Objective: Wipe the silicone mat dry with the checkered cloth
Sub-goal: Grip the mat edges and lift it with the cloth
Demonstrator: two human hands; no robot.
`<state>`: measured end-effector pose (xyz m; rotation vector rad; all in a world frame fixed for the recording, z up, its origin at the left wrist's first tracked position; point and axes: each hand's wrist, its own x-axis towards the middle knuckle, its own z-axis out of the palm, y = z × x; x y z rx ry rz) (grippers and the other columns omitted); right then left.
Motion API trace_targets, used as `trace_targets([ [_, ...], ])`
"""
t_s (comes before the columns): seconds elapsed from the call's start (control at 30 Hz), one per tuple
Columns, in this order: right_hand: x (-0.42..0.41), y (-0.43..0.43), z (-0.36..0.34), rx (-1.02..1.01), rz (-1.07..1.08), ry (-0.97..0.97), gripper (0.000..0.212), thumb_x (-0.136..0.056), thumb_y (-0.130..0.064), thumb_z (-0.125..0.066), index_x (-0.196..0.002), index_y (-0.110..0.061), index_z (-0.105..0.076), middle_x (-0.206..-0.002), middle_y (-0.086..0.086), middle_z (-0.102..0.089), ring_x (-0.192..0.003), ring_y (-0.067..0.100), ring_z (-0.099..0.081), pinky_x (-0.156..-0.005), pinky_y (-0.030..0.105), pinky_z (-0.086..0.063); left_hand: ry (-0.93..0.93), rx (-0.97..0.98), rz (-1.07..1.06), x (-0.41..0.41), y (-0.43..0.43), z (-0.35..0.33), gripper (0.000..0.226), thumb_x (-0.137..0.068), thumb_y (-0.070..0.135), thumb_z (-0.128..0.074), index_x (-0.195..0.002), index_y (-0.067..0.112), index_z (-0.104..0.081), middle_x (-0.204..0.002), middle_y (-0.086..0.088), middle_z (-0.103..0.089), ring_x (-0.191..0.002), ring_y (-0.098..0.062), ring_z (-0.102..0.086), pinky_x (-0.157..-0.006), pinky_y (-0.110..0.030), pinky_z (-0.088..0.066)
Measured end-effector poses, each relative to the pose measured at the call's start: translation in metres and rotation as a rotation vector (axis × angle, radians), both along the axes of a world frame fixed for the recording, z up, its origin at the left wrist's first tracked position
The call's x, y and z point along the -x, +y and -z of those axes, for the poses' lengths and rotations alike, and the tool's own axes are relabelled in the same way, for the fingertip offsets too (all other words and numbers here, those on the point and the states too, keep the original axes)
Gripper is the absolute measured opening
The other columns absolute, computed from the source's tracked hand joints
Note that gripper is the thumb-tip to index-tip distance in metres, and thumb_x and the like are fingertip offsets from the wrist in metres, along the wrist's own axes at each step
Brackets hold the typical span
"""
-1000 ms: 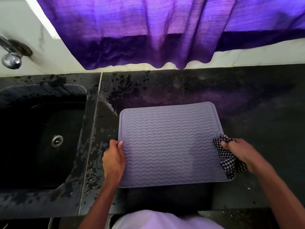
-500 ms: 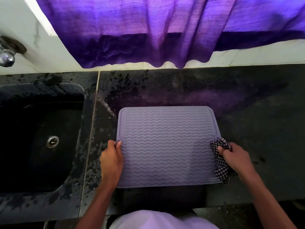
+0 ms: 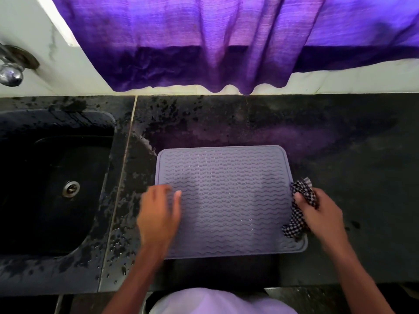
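Observation:
A grey-lilac silicone mat (image 3: 229,200) with wavy ridges lies flat on the dark counter, with small water drops near its lower right. My left hand (image 3: 158,214) rests on the mat's left edge, fingers relaxed and slightly blurred. My right hand (image 3: 322,214) grips the bunched black-and-white checkered cloth (image 3: 299,209) at the mat's right edge. Part of the cloth is hidden under my fingers.
A black sink (image 3: 56,182) with a metal drain (image 3: 71,188) lies to the left, a tap (image 3: 11,73) above it. The counter (image 3: 351,155) is wet and spotted around the sink seam. A purple curtain (image 3: 204,41) hangs along the back wall.
My left hand has slid rightwards, further onto the mat's left edge. The right hand with the cloth stays at the right edge, shifted only slightly.

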<state>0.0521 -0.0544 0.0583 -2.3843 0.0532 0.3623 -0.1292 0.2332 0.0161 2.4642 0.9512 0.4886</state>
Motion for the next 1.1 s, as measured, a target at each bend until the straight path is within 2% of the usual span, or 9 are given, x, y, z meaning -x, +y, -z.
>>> trace_targets([
  [0.1, 0.001, 0.006, 0.0, -0.611, 0.176, 0.336, 0.063, -0.061, -0.04, -0.088, -0.113, -0.015, -0.062, -0.104, 0.004, -0.073, -0.097, 0.02, -0.069, -0.082, 0.034, -0.052, -0.051, 0.566, 0.272, -0.048, -0.061, -0.01, 0.033, -0.096, 0.043, -0.066, -0.122, 0.022, -0.066, -0.112, 0.01, -0.066, -0.103, -0.005, -0.063, -0.09, -0.028, -0.054],
  [0.17, -0.001, 0.008, 0.006, -0.752, 0.19, 0.443, 0.092, -0.038, -0.047, -0.095, -0.114, -0.007, -0.062, -0.105, 0.01, -0.073, -0.097, 0.023, -0.07, -0.08, 0.034, -0.055, -0.026, 0.884, 0.335, -0.083, -0.098, -0.017, 0.046, -0.09, 0.053, -0.07, -0.128, 0.027, -0.065, -0.113, 0.012, -0.071, -0.104, -0.001, -0.066, -0.094, -0.026, -0.055],
  [0.23, -0.004, 0.007, 0.009, -0.788, 0.173, 0.483, 0.091, -0.038, -0.039, -0.096, -0.114, -0.003, -0.062, -0.105, 0.013, -0.073, -0.099, 0.025, -0.069, -0.082, 0.034, -0.056, -0.066, 1.082, 0.296, -0.112, -0.124, -0.017, 0.044, -0.089, 0.055, -0.069, -0.124, 0.027, -0.067, -0.107, 0.006, -0.074, -0.096, -0.007, -0.071, -0.083, -0.029, -0.06],
  [0.37, -0.004, -0.006, 0.016, -0.726, 0.124, 0.474, 0.062, -0.054, -0.028, -0.091, -0.107, -0.004, -0.07, -0.103, 0.012, -0.074, -0.1, 0.027, -0.069, -0.092, 0.041, -0.052, -0.034, 1.106, 0.234, -0.149, -0.146, -0.004, 0.023, -0.093, 0.037, -0.073, -0.102, 0.015, -0.074, -0.091, -0.005, -0.075, -0.074, -0.011, -0.065, -0.059, -0.033, -0.056],
  [0.53, 0.007, -0.021, 0.024, -0.798, 0.197, 0.427, 0.039, -0.077, -0.032, -0.074, -0.107, -0.007, -0.069, -0.104, 0.009, -0.073, -0.098, 0.021, -0.069, -0.087, 0.035, -0.053, -0.079, 1.244, 0.156, -0.17, -0.159, -0.001, 0.019, -0.101, 0.028, -0.063, -0.093, 0.013, -0.072, -0.088, 0.002, -0.073, -0.076, -0.003, -0.064, -0.07, -0.021, -0.051],
  [0.67, 0.005, -0.031, 0.023, -0.741, 0.206, 0.253, 0.013, -0.09, -0.013, -0.064, -0.103, -0.012, -0.068, -0.098, 0.005, -0.074, -0.088, 0.013, -0.065, -0.075, 0.023, -0.053, -0.087, 1.417, 0.058, -0.177, -0.168, -0.002, 0.044, -0.096, 0.053, -0.061, -0.107, 0.013, -0.074, -0.11, -0.005, -0.077, -0.108, -0.022, -0.07, -0.1, -0.04, -0.054],
  [0.8, -0.008, -0.026, 0.006, -0.688, 0.13, 0.081, 0.011, -0.091, -0.007, -0.063, -0.1, -0.013, -0.067, -0.091, 0.001, -0.075, -0.082, 0.007, -0.068, -0.072, 0.016, -0.051, -0.085, 1.605, 0.108, -0.171, -0.18, -0.002, 0.048, -0.099, 0.05, -0.058, -0.129, 0.013, -0.066, -0.121, -0.008, -0.074, -0.118, -0.024, -0.068, -0.104, -0.041, -0.053],
  [0.93, -0.019, -0.03, -0.003, -0.664, 0.169, 0.048, 0.012, -0.093, -0.009, -0.061, -0.101, -0.015, -0.066, -0.094, 0.0, -0.073, -0.086, 0.008, -0.067, -0.076, 0.019, -0.052, -0.217, 1.752, -0.039, -0.163, -0.181, 0.005, 0.031, -0.101, 0.025, -0.062, -0.124, 0.005, -0.067, -0.117, -0.011, -0.075, -0.109, -0.024, -0.071, -0.088, -0.034, -0.059],
  [1.1, -0.022, -0.044, -0.012, -0.173, -0.029, -0.276, 0.02, -0.087, -0.004, -0.063, -0.095, -0.021, -0.066, -0.086, -0.01, -0.068, -0.081, 0.012, -0.064, -0.071, 0.02, -0.044, -0.234, 1.77, -0.117, -0.164, -0.173, 0.002, 0.028, -0.102, 0.02, -0.06, -0.123, 0.002, -0.065, -0.113, -0.011, -0.076, -0.1, -0.02, -0.073, -0.08, -0.032, -0.06],
])
